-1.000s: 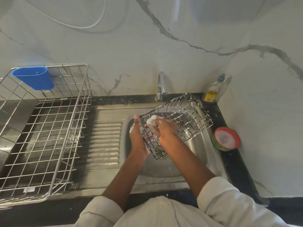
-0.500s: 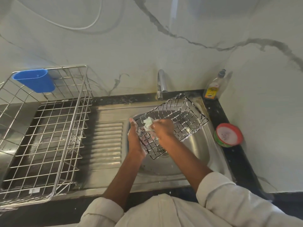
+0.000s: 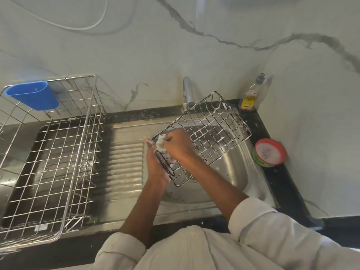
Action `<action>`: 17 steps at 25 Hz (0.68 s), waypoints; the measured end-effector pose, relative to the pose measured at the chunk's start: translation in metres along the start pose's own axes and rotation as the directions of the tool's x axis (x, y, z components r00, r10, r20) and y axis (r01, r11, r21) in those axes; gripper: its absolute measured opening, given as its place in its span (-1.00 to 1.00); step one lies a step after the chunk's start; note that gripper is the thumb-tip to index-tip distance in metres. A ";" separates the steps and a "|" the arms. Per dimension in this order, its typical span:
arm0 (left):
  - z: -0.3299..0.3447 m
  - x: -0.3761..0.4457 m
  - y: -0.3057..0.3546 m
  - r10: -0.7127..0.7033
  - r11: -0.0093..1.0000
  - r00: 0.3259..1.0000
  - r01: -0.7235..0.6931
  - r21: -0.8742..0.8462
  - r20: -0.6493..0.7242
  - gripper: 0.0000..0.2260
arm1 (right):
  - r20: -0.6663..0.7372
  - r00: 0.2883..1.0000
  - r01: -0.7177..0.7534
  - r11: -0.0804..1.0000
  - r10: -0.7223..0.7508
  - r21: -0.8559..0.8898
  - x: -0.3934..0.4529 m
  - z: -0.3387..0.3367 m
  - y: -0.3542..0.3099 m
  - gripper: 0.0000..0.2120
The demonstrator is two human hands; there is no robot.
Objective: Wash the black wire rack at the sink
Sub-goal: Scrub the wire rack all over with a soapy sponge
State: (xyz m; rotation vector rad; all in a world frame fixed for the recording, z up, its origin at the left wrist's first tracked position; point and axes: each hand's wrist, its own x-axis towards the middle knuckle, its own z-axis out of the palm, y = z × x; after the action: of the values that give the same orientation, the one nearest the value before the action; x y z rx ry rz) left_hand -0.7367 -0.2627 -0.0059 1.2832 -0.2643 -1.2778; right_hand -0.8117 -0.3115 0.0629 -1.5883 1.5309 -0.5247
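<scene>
A black wire rack (image 3: 212,129), streaked with white foam, is held tilted over the steel sink (image 3: 239,172). My left hand (image 3: 155,162) holds its near left edge from the outside, fingers pointing up. My right hand (image 3: 178,146) grips a soapy white scrub pad (image 3: 160,142) and presses it on the rack's upper left corner. Part of the rack's near end is hidden behind my hands.
A chrome tap (image 3: 188,92) stands behind the sink. A dish soap bottle (image 3: 251,96) is at the back right corner, and a round red-rimmed soap tub (image 3: 269,152) sits on the dark counter at right. A large steel dish drainer (image 3: 50,152) with a blue cup (image 3: 33,96) fills the left.
My right hand with the pad has slid up and left along the rack to its top left corner. The rack has tilted slightly, its far end lifted toward the tap.
</scene>
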 end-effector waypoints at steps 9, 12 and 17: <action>0.015 -0.009 0.013 0.011 1.000 0.999 -0.011 0.005 0.048 -0.44 | 0.136 0.975 0.223 0.796 -0.177 -0.563 -0.011 -0.016 0.014 -0.74; 0.021 -0.006 0.016 0.045 0.994 0.999 -0.048 0.102 0.023 -0.12 | 0.129 0.989 0.137 0.810 -0.077 -0.570 -0.016 -0.028 0.033 -0.72; 0.020 -0.005 0.010 0.052 0.990 0.997 -0.045 0.131 -0.054 -0.01 | -0.415 0.909 -0.227 0.872 0.030 -0.433 0.014 -0.068 0.058 -0.71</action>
State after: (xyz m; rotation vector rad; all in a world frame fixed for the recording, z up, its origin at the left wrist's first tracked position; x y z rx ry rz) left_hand -0.7486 -0.2722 0.0119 1.4140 -0.3406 -1.1961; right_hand -0.8975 -0.3374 0.0507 -1.7936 2.1948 -0.4309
